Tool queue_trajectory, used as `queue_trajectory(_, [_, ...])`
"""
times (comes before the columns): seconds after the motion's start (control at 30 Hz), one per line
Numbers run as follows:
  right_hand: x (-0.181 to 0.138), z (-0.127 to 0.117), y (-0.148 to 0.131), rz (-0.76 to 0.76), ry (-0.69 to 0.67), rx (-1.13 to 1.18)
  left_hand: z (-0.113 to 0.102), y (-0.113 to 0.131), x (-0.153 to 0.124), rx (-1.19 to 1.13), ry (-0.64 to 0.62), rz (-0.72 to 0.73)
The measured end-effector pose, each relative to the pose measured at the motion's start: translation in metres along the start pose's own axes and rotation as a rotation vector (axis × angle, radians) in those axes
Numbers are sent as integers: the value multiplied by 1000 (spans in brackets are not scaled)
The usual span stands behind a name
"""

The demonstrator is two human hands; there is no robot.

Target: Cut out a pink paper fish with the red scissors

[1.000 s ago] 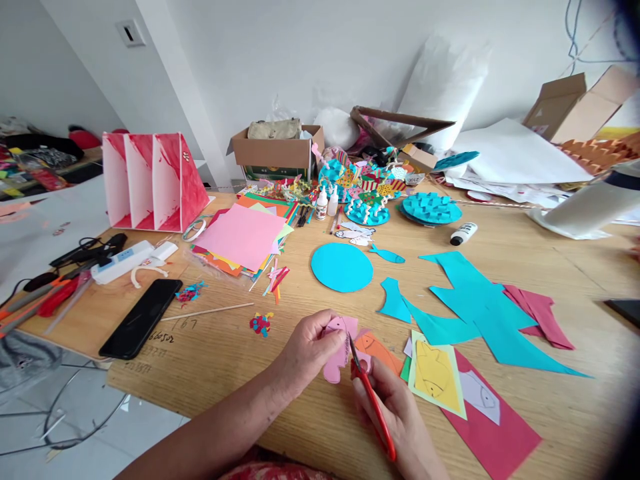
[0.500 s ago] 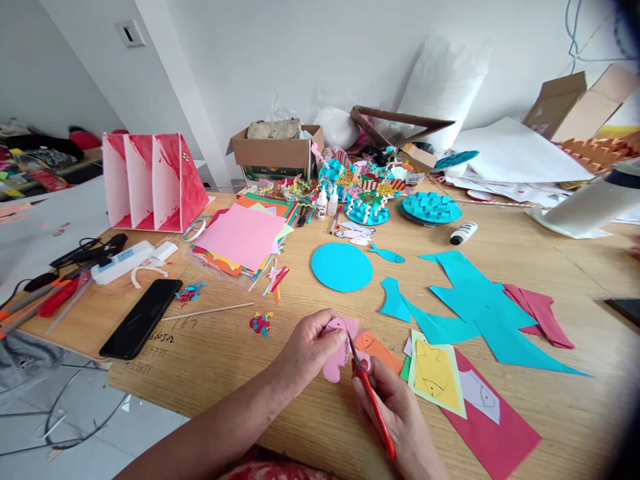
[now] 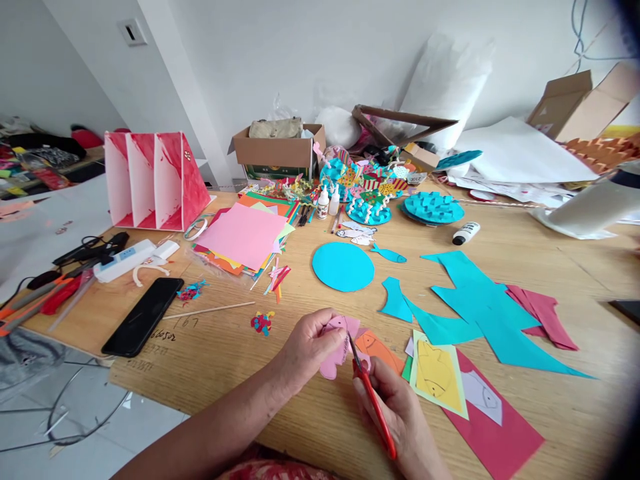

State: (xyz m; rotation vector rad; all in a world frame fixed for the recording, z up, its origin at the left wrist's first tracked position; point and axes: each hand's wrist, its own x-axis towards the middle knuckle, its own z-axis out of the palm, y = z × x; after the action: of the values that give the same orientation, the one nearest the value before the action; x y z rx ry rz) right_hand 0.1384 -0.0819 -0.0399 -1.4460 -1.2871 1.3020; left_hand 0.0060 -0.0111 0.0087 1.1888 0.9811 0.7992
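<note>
While left hand (image 3: 309, 347) pinches pink paper fish (image 3: 334, 347), right hand (image 3: 400, 417) grips red scissors (image 3: 373, 403).

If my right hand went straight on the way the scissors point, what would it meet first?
Most likely the pink fish in the left hand: the right hand holds scissors pointing away and slightly left, tips at its edge. Past it lies the blue circle, though depth is unclear.

We find bare worktop (image 3: 210, 347) left of the hands; paper scraps (image 3: 480, 313) crowd the right, apparently flat.
</note>
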Motion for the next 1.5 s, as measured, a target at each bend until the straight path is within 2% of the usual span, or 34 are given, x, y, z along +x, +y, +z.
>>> queue_trajectory(0.37, [1,0,0,6,-2,-27,-5,1,4,9,-34,-62])
queue_trajectory(0.77, [0,0,-3,-27,28,-38,-7,-2,4,28,-66,-43])
queue_trajectory(0.9, [0,1,-1,-8,15,-36,-3,0,3,-51,-58,-2])
queue_trajectory(1.07, [0,0,1,-11,1,-4,1,1,0,-115,-40,-4])
queue_trajectory(1.5, [-2,1,0,-11,-18,106,3,-4,-1,-29,-38,-27])
